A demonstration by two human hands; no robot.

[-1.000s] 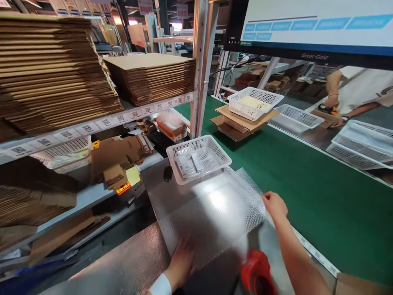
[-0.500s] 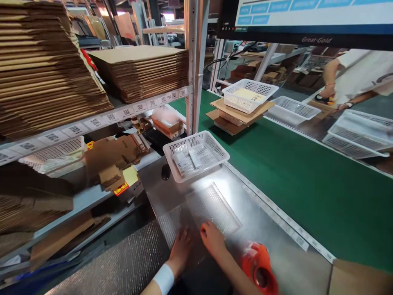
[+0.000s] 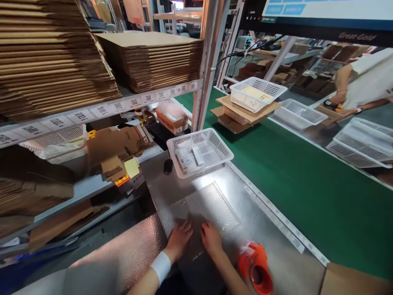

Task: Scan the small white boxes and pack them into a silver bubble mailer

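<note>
A clear sheet of bubble wrap [image 3: 211, 205] lies on the metal worktop under both my hands. My left hand [image 3: 179, 237], with a white band at its wrist, rests on the wrap with its fingers stretched out. My right hand [image 3: 211, 237] is beside it, fingers curled down and closed at the wrap; the fingertips are partly hidden. Near my right forearm stands an orange-red tape dispenser [image 3: 256, 266], untouched. Beyond the sheet, a white perforated basket [image 3: 219, 162] holds two small white boxes [image 3: 198, 155].
More bubble wrap [image 3: 132, 250] hangs off the worktop to the left. Stacked flat cardboard [image 3: 166, 61] fills the left shelves. A green conveyor [image 3: 291, 176] runs along the right, carrying cartons and a basket [image 3: 258, 94]. Across it, a person in white [image 3: 368, 78] handles a box. A monitor overhangs.
The view has shifted slightly. My left hand's fingers rest more clearly on the bubble wrap, and my right hand stays close by it. The basket and tape dispenser stay put.
</note>
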